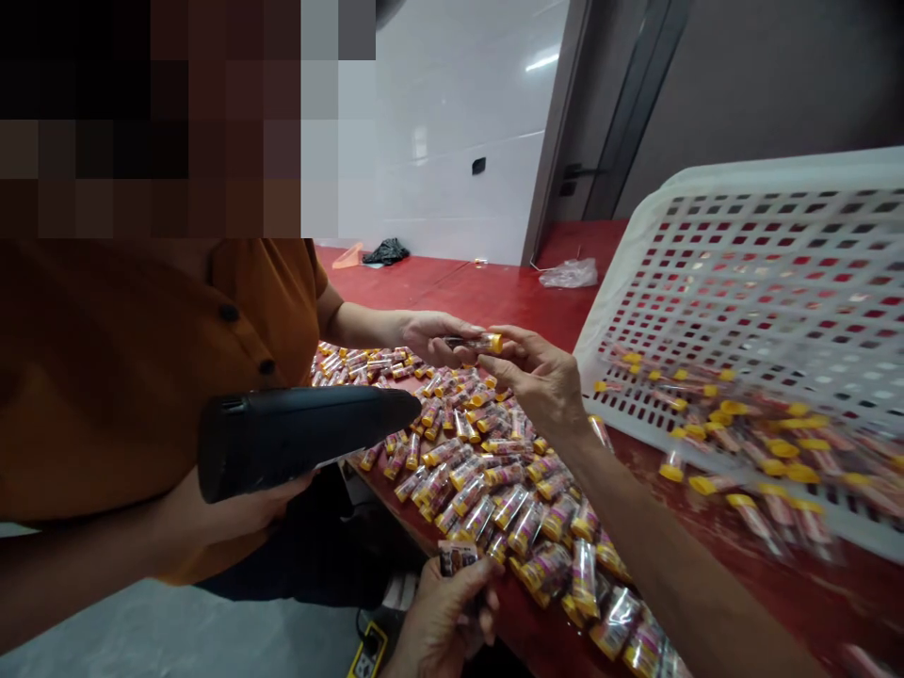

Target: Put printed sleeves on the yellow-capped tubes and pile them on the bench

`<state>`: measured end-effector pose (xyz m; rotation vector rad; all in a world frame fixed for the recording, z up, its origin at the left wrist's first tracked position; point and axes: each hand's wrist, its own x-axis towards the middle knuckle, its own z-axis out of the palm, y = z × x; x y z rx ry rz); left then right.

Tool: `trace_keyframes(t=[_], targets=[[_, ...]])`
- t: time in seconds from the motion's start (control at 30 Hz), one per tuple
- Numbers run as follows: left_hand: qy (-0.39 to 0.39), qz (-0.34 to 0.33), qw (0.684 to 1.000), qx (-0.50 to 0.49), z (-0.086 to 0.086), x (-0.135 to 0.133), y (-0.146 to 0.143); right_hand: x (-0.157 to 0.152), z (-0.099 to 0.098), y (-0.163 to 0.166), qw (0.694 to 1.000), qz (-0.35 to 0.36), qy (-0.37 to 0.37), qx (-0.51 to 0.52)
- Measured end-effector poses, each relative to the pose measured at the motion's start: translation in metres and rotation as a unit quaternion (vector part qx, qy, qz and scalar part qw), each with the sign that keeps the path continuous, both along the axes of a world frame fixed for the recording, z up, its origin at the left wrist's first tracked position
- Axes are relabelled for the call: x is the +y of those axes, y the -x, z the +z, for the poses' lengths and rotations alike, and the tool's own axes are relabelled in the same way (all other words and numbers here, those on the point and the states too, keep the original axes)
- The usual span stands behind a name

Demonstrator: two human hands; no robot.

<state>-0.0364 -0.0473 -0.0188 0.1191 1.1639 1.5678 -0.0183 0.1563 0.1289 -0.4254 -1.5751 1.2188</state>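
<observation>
My right hand reaches forward, its fingertips closed on the yellow-capped end of a small clear tube. A co-worker's hand is at the other end of that same tube. Lower down, my left hand is curled round a small dark printed packet, whose top sticks up above the fingers. Its thumb is close to a tube at the table edge; whether it touches cannot be made out. Many clear tubes with yellow ends lie spread on the red table between the hands.
A white plastic basket lies tilted at the right, yellow-capped tubes spilling from it. The co-worker, in an orange shirt, holds a dark elongated device. Plastic bags lie farther back. A yellow power strip is on the floor.
</observation>
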Motion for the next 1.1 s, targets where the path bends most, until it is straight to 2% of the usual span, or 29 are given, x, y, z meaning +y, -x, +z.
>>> trace_keyframes(t=[0.17, 0.47, 0.6, 0.77, 0.87, 1.03, 1.1], targets=[[-0.005, -0.002, 1.0, -0.003, 0.001, 0.004, 0.0, -0.002, -0.003, 0.006, 1.0, 0.012, 0.01, -0.001], [0.002, 0.008, 1.0, -0.009, 0.001, 0.004, 0.0, 0.006, -0.023, 0.01, 1.0, 0.014, 0.025, 0.009], [-0.014, 0.02, 1.0, -0.012, 0.007, 0.006, -0.002, 0.005, -0.026, 0.008, 1.0, 0.005, -0.03, 0.001], [-0.042, 0.072, 0.996, 0.006, 0.022, 0.014, -0.001, -0.004, -0.021, 0.001, 0.994, -0.017, -0.104, 0.009], [-0.044, 0.079, 0.996, 0.02, 0.029, 0.019, 0.001, -0.007, -0.019, -0.001, 0.992, -0.033, -0.124, 0.005], [-0.036, 0.049, 0.998, 0.033, 0.034, 0.019, 0.001, -0.006, -0.019, 0.002, 0.998, -0.022, -0.065, -0.003], [-0.024, 0.04, 0.998, 0.031, 0.037, 0.014, -0.001, -0.01, -0.016, -0.007, 0.998, -0.038, -0.052, -0.018]])
